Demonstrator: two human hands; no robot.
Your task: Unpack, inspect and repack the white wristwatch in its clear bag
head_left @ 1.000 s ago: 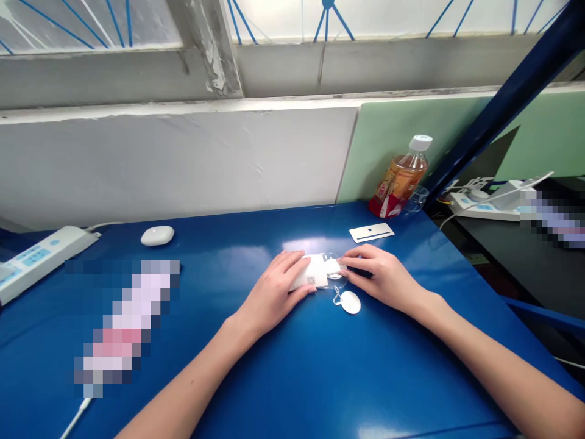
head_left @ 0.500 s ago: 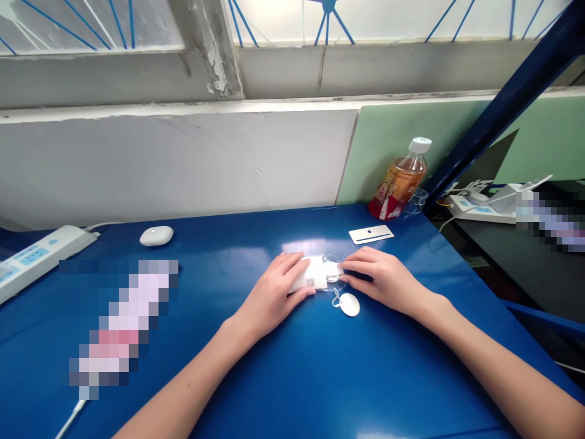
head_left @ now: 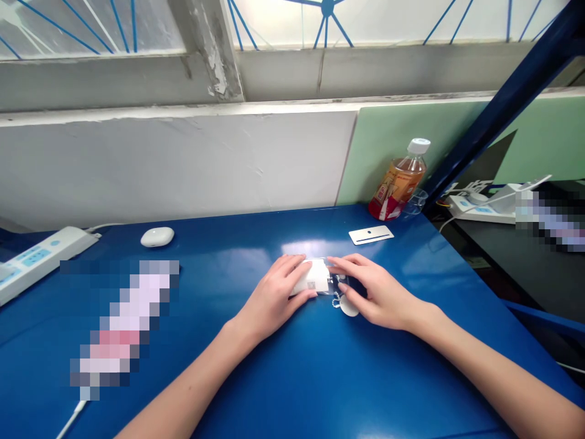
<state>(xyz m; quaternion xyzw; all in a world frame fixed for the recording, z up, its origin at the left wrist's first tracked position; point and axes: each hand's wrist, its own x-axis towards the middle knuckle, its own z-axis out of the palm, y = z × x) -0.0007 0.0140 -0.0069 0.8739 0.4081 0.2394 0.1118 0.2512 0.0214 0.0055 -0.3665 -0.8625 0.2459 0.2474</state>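
My left hand (head_left: 281, 285) is closed around the left end of a small white packet (head_left: 315, 275) lying on the blue table, thumb along its near edge and fingers over its far side. Clear plastic (head_left: 333, 284) extends from the packet's right end. There my right hand (head_left: 372, 286) grips the plastic, index finger at the far edge and thumb nearer me; the fingers partly cover this end. Just below the right thumb lies a round white tag (head_left: 349, 306) with a short bead chain (head_left: 336, 301), partly hidden by the hand.
A flat white card (head_left: 371, 235) lies behind my right hand. A drink bottle (head_left: 397, 183) stands at the back right beside a clear cup (head_left: 415, 201). Leftward are a white earbud case (head_left: 157, 236), a power strip (head_left: 41, 259) and a blurred-out object (head_left: 132, 323) with a cable.
My right hand has shifted slightly left and nearer me, its fingers wider apart. The white piece at its fingertips no longer shows, and the hand now partly covers the round tag. My left hand stays put.
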